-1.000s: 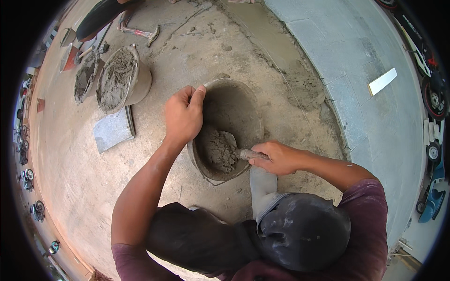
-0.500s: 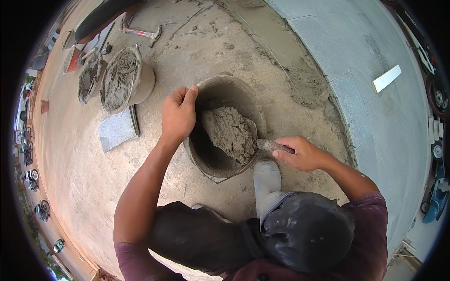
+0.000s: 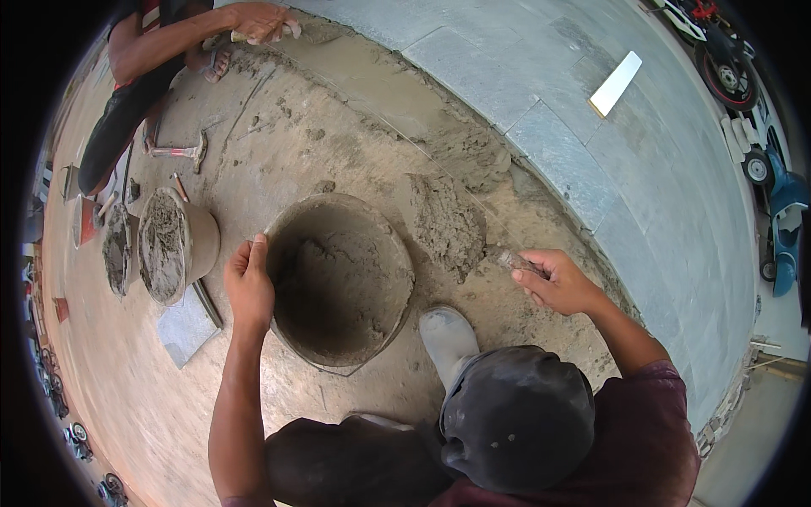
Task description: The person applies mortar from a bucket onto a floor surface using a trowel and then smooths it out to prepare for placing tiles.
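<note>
My left hand [image 3: 250, 283] grips the rim of a round mortar bucket [image 3: 395, 224], thumb over its left edge. Wet grey mortar coats the bucket's inside and bottom. In my right hand [image 3: 553, 279] is the handle of a trowel [image 3: 512, 259]. A big heap of mortar [image 3: 448, 221] covers its blade, to the right of the bucket and close to a strip of spread mortar [image 3: 372, 80]. A taut string [image 3: 405, 139] runs along that strip beside the grey paving tiles [image 3: 549, 139].
A co-worker's hand [image 3: 258, 21] is at the strip's far end. Two mortar-filled buckets [image 3: 201, 245] stand at left, with a loose tile [image 3: 187, 328] near them. A hammer [image 3: 177, 152] lies on the ground. A white board [image 3: 617, 83] rests on the paving. My boot [image 3: 448, 338] is below the bucket.
The loaded trowel has come out of the bucket and moved right, over its rim. My left hand still holds the bucket. A co-worker's arm now shows at the upper left.
</note>
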A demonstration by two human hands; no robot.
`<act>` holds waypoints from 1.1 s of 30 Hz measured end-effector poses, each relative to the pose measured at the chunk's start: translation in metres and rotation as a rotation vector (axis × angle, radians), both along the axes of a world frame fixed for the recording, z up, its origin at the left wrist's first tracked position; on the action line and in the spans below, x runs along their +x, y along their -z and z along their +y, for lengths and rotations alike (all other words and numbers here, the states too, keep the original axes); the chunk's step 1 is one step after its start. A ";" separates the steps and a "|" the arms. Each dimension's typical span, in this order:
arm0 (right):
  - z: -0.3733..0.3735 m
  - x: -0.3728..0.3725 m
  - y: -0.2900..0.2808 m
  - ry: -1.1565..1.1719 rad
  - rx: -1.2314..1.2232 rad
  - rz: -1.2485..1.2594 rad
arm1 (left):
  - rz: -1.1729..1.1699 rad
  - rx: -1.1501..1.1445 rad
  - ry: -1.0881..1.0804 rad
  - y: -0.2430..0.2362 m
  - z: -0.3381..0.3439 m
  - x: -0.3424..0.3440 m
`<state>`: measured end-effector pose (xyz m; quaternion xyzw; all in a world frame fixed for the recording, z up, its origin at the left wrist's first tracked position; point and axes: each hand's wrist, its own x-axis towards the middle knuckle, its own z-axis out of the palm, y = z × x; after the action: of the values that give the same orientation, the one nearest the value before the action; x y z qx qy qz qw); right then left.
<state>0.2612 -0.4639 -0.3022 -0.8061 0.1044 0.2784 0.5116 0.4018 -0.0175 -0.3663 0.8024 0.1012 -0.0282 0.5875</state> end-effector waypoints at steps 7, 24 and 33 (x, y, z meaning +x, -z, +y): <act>-0.054 -0.017 0.032 0.136 -0.620 -0.401 | -0.007 0.004 0.008 -0.004 -0.010 0.000; -0.063 -0.032 0.086 0.002 -1.293 -0.588 | 0.025 0.001 0.002 -0.015 -0.018 -0.002; -0.077 -0.044 0.057 -0.013 -1.153 -0.469 | -0.018 -0.016 0.066 -0.002 -0.013 -0.004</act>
<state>0.2175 -0.5407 -0.3596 -0.9930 0.1179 -0.0039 0.0013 0.3978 -0.0302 -0.3648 0.8006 0.0689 -0.0411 0.5937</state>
